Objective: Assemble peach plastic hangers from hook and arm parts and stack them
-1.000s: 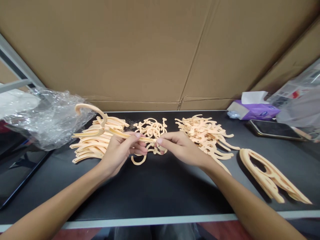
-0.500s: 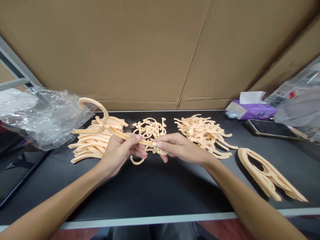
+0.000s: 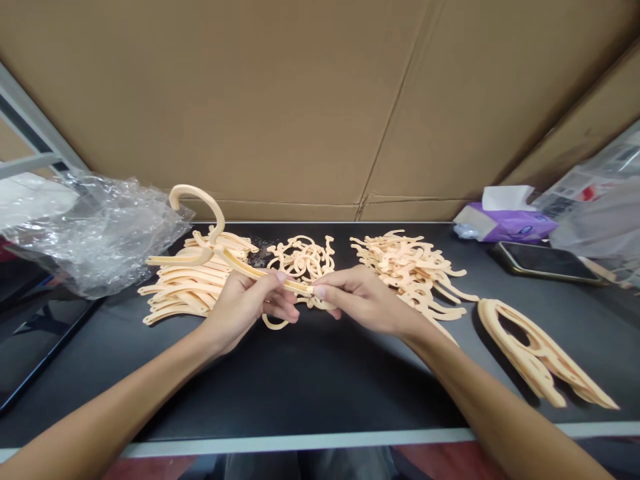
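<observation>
- Tilting is what's changed: the hook (image 3: 221,217) on your hanger (image 3: 240,266) is sitting higher and further right than a second ago, while the pinched tip is dipping slightly.
- Your grip is looking the same as before, so I'm guessing you're adjusting the angle at that tip rather than letting go.
- Your left hand (image 3: 245,303) is closing its fingers around the hanger's near arm, thumb on top.
- Your right hand (image 3: 367,297) is pinching the tip between thumb and fingers; they're hiding whether a smaller piece is being held there too.
- The hanger itself is hanging above the worktop (image 3: 300,387), its other arm (image 3: 173,261) reaching left over the pile of long pieces (image 3: 180,300).
- Edge-wise, the front edge (image 3: 310,441) is running well below your hands, under both forearms, and the cardboard (image 3: 250,107) is standing right behind the far edge.
- Room-wise, your widest gap is lying between your forearms. Forward, the small curved pieces (image 3: 303,257) are sitting just past your fingers, and the right-hand pile (image 3: 407,267) is crowding your right wrist.
- Watch that hook, since it's pointing toward the crinkly plastic (image 3: 115,240); the folded hangers (image 3: 537,357) are lying beyond your right forearm.
</observation>
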The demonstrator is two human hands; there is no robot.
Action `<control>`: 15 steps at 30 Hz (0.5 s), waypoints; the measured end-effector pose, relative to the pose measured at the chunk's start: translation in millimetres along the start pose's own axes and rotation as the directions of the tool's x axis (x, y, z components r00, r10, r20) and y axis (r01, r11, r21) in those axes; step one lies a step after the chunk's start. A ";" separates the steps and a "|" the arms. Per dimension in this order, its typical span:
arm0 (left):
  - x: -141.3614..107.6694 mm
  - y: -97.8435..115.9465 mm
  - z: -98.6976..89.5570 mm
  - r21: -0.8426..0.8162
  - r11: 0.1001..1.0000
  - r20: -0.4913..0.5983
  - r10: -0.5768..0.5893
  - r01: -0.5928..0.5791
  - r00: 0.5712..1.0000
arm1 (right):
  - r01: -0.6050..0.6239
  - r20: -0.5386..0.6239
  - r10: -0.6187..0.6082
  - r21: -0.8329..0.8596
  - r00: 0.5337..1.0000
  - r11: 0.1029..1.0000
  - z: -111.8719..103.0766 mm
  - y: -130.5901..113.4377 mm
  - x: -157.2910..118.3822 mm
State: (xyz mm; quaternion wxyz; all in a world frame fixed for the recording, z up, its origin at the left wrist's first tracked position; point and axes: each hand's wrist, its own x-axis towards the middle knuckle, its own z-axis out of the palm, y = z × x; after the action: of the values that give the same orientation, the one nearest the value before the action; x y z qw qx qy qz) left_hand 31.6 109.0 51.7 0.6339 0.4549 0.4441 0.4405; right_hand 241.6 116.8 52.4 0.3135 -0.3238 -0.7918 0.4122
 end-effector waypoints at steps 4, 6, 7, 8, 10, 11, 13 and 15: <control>1.8 -2.6 -2.5 0.104 0.993 0.069 -0.065 0.057 0.995 | -0.015 0.000 0.015 -0.019 1.000 1.000 1.3 -2.2 0.0; 2.3 -3.8 -3.8 0.091 0.995 0.100 -0.054 0.045 0.994 | -0.017 0.009 0.017 -0.019 1.000 1.000 2.0 -2.6 -0.1; 2.4 -4.5 -4.4 0.073 0.997 0.106 -0.045 0.037 0.993 | -0.014 0.012 0.014 -0.018 1.000 1.000 2.4 -2.4 -0.1; 2.3 -5.4 -4.8 0.056 0.998 0.105 -0.039 0.033 0.994 | -0.010 0.014 0.010 -0.015 1.000 1.000 3.0 -2.1 -0.2; 2.2 -7.6 -5.5 0.033 0.999 0.096 -0.032 0.029 0.995 | 0.002 0.016 -0.002 -0.010 1.000 1.000 4.2 -1.3 -0.4; 2.1 -8.8 -5.9 0.025 0.999 0.096 -0.026 0.023 0.995 | 0.007 0.017 -0.007 -0.009 1.000 1.000 4.8 -1.1 -0.5; 2.1 -11.2 -6.5 0.006 1.000 0.109 -0.009 0.008 0.994 | 0.011 0.016 -0.011 -0.010 1.000 1.000 5.7 -0.8 -0.5; 2.5 -13.2 -7.4 -0.004 1.000 0.124 0.005 -0.005 0.992 | 0.017 0.011 -0.017 -0.015 1.000 1.000 6.2 -1.1 -0.4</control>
State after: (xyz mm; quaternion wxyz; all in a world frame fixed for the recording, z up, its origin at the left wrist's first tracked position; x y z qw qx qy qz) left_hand 27.1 110.1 37.1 0.6600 0.4811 0.4019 0.4141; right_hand 236.9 113.2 50.3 0.3101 -0.3170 -0.7995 0.4053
